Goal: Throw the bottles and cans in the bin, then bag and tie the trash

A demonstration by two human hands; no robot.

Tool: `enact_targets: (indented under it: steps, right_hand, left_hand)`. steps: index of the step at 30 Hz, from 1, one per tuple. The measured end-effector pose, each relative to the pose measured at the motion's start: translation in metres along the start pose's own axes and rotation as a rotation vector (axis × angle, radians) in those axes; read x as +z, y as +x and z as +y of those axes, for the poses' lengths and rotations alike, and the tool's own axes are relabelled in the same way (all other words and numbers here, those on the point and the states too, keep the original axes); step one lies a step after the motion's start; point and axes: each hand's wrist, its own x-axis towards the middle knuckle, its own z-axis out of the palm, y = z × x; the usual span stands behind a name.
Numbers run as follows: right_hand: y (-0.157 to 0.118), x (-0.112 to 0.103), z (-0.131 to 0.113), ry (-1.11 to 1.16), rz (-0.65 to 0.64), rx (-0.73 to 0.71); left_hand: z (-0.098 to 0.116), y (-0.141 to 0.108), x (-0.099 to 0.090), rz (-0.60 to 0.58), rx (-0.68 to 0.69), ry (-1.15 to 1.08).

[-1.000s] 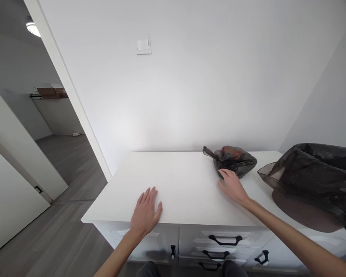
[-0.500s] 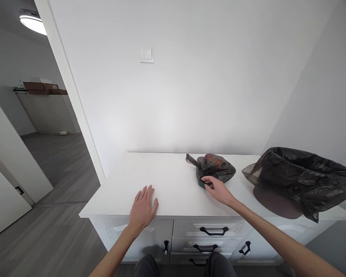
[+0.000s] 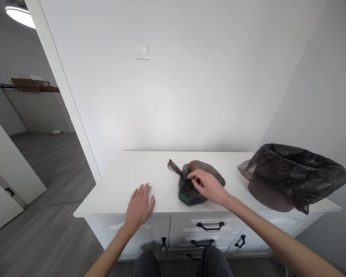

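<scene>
My left hand (image 3: 140, 206) lies flat on the white cabinet top (image 3: 115, 184), fingers spread, with nothing in it. A small knotted black garbage bag (image 3: 190, 195) sits near the front edge, to the right of that hand. Reddish and green contents show through its thin plastic, and its twisted tail points to the left. My right hand (image 3: 209, 186) reaches over the bag from the right. Its thumb and bent fingers close on the gathered plastic beside the knot, and part of the bag is hidden under the hand.
On the right of the cabinet top stands a brownish bin (image 3: 269, 198) lined with a large black garbage bag (image 3: 302, 177). Drawers with black handles (image 3: 210, 226) are below the top. A light switch (image 3: 142, 50) is on the wall, and an open doorway lies left.
The small bag has shifted left and nearer to me. My right hand has moved from its lower edge up to the knot. My left hand still rests flat; the view has shifted slightly.
</scene>
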Motion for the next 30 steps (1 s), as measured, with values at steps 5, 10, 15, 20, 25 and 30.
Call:
enact_targets:
  steps: [5, 10, 15, 20, 25, 30]
  right_hand:
    - [0.019, -0.009, 0.035, -0.526, 0.100, -0.124]
    - [0.025, -0.003, 0.033, -0.570, 0.114, -0.175]
    - [0.014, -0.004, 0.010, -0.445, 0.199, -0.229]
    - [0.002, -0.019, -0.005, -0.317, 0.250, -0.204]
    - [0.002, -0.040, 0.020, -0.093, 0.480, 0.081]
    - [0.001, -0.051, 0.058, 0.134, 0.628, 0.432]
  left_hand:
    - [0.003, 0.002, -0.008, -0.026, -0.020, -0.055]
    - [0.028, 0.014, -0.019, -0.011, 0.043, -0.282]
    - [0.100, 0.042, -0.026, 0.059, 0.083, -0.518]
    - [0.140, 0.071, -0.030, 0.067, -0.034, -0.681]
    - [0.129, 0.074, -0.032, 0.037, -0.173, -0.779]
    - [0.110, 0.060, -0.035, -0.001, -0.387, -0.831]
